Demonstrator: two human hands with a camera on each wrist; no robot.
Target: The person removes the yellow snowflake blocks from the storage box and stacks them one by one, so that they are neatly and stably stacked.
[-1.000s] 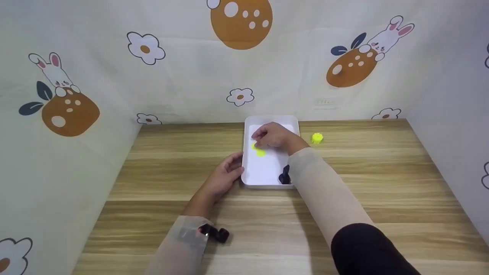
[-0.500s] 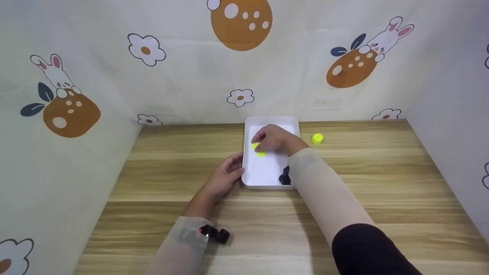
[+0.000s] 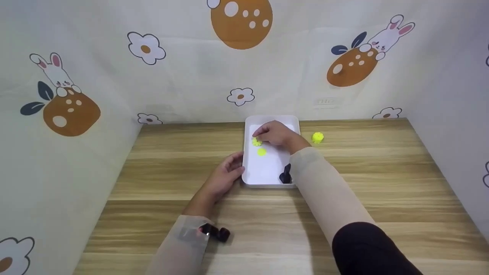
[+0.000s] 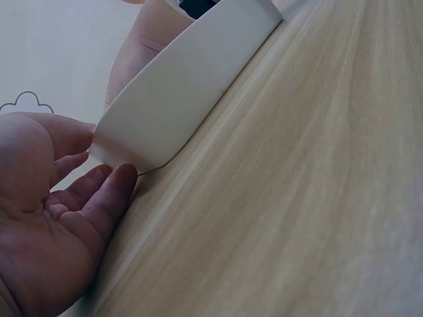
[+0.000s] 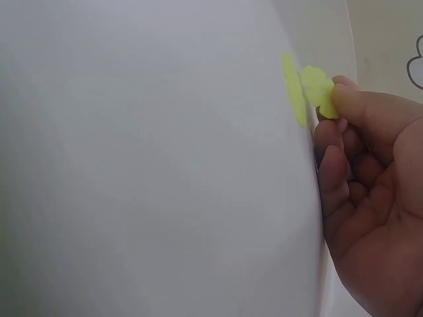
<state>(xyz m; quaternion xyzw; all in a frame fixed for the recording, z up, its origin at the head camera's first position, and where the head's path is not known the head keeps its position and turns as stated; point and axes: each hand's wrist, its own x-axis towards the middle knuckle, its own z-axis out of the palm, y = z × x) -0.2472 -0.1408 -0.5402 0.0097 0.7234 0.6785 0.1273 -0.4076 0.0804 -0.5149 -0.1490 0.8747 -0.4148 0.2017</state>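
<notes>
In the head view, my right hand (image 3: 274,132) is over the far left part of a white tray (image 3: 249,173). Its thumb and fingertips pinch a thin yellow flower-shaped disc (image 5: 318,91), seen clearly in the right wrist view. Close beside that disc, a flat round yellow piece (image 3: 261,152) lies on the tray floor. My left hand (image 3: 221,179) holds the tray's left side, the thumb at the rim and the fingertips low on the outer wall (image 4: 158,99). To the right of the tray stands a thicker yellow scalloped piece (image 3: 317,137).
A wood-grain table (image 3: 153,225) carries the tray near its back edge. Behind rises a pale cloth wall (image 3: 187,76) printed with rabbits and flowers, with similar walls at both sides. Black wrist devices, such as the left one (image 3: 216,232), stick out from the sleeves.
My right hand has shifted slightly toward the back of the tray with the yellow flower-shaped disc, uncovering more of the round yellow piece. The left hand and tray have stayed put.
</notes>
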